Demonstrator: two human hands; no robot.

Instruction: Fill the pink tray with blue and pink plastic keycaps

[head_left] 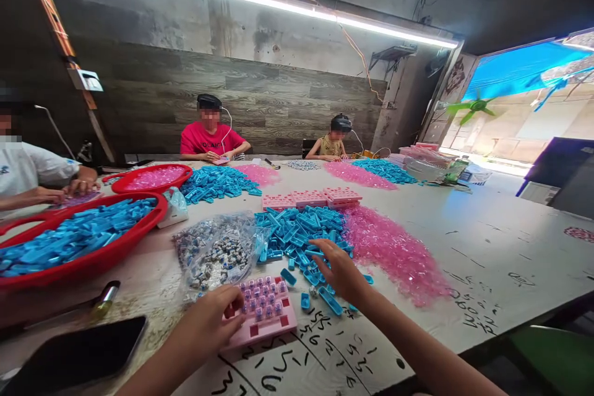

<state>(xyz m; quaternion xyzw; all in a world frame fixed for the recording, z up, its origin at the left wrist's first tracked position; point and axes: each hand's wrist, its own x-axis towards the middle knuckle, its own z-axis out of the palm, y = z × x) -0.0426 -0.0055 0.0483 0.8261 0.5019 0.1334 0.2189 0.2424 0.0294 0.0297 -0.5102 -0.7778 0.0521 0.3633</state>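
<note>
My left hand (211, 320) is curled round the left edge of a pink plastic tray (290, 317), steadying it on the table. Rows of small purple-and-clear pieces (265, 298) sit in the tray, and square recesses show along its near and right sides. My right hand (340, 269) hovers at the near edge of a pile of blue oblong plastic cases (297, 229), thumb and fingers apart, with nothing visible between them. A few loose blue cases (330, 302) lie between the tray and that hand. Beside the pile rests a clear bag of small metallic parts (227, 257).
Clear pink pieces (394, 250) spread to the right; stacked pink trays (310, 198) stand behind the blue pile. A red basket (160, 210) of blue cases and a dark phone (83, 349) lie left. Several people sit round the table (464, 223), including one in a red shirt (211, 138).
</note>
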